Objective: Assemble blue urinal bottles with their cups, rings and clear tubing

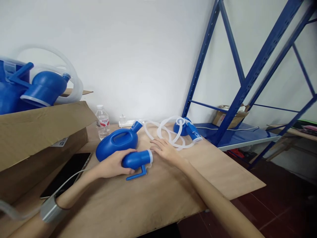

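Observation:
My left hand point(116, 164) is wrapped round a blue plastic urinal cup point(137, 160) lying on its side, its white rim facing right. A blue lid with an arm point(138, 175) hangs from the cup's near side. My right hand point(165, 150) is at the white rim, fingers stretched out; whether the fingertips touch it I cannot tell. Just behind my left hand lies a blue urinal bottle point(117, 143) with a looped handle, its neck pointing up to the right. Clear hose point(170, 134) coils behind my right hand, beside another blue urinal point(190, 129).
An open cardboard box point(44, 122) holding blue urinals point(47, 87) and hose stands at left. Near it are a dark tablet point(65, 173), a water bottle point(102, 123) and a power strip point(130, 123). A blue metal rack point(244, 87) stands right of the table point(223, 172).

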### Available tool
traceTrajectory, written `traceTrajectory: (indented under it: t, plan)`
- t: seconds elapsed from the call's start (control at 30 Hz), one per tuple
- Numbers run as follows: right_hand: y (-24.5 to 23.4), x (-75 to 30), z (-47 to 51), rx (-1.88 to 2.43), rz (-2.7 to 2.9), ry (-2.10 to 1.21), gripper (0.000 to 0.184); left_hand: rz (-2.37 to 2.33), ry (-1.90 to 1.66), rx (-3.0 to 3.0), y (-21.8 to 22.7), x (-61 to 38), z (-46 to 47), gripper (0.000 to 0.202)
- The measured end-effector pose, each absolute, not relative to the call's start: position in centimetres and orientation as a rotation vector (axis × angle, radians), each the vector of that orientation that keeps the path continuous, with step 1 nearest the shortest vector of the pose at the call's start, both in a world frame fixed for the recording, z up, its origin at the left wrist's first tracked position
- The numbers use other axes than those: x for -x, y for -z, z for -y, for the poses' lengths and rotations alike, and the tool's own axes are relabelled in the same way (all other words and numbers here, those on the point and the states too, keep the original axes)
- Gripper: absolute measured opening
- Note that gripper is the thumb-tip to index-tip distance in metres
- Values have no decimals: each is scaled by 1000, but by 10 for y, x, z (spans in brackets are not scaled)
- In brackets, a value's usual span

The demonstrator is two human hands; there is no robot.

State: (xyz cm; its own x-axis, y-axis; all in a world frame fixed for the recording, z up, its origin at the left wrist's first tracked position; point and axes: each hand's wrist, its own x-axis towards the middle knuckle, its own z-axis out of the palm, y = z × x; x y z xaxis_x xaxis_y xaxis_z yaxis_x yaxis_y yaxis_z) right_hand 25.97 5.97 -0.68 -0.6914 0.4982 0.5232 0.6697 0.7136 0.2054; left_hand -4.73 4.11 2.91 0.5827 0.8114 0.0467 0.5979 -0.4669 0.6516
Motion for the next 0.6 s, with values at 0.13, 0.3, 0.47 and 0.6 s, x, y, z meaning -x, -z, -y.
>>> traceTrajectory:
  t: [0.13, 0.3, 0.47, 0.6]
  plan:
    - [-9, -218, -69, 969, 2235, -74, 22, -1217, -784, -1619, -24, 66, -48, 88]
    - [-7, -189, -82, 855, 1715, -785, 38, -844, -1153, -1168, -19, 54, -36, 69]
    - [14, -182, -70, 827, 1604, -1074, 44, -795, -1113, -1214, -4, 50, -47, 60]
    - [20, -179, -56, 879, 1754, -1126, 41, -837, -826, -1180, 6, 67, -80, 48]
